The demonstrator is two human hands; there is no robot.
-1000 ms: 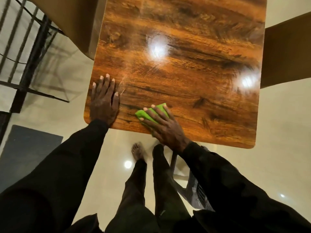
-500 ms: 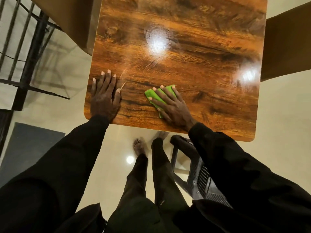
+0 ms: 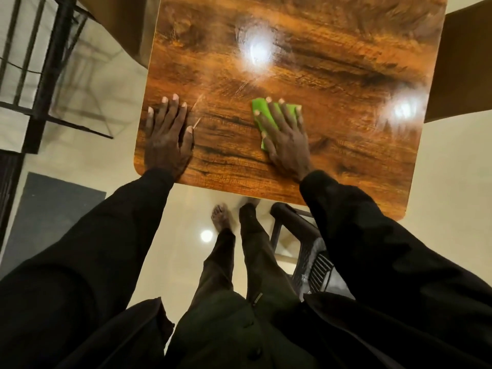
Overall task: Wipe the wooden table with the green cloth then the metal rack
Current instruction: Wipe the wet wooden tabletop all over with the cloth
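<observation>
Two hands lie flat on your glossy brown wood-grain desk (image 3: 332,75), which fills the upper middle of the frame. Your left hand (image 3: 167,139) rests near its lower left corner, fingers (image 3: 173,113) straight, slightly spread, holding nothing. Your right hand (image 3: 287,139) presses the bright green folded cloth (image 3: 259,106) onto the wood at centre, fingers straight and apart. Lamp glare shines on the top. The black metal bar rack (image 3: 32,75) stands at upper left on the cream shiny floor (image 3: 452,182); a grey mat (image 3: 53,209) lies lower left.

Dim warm light; two glare spots on the glossy table (image 3: 306,161), wide-angle edge bending.
</observation>
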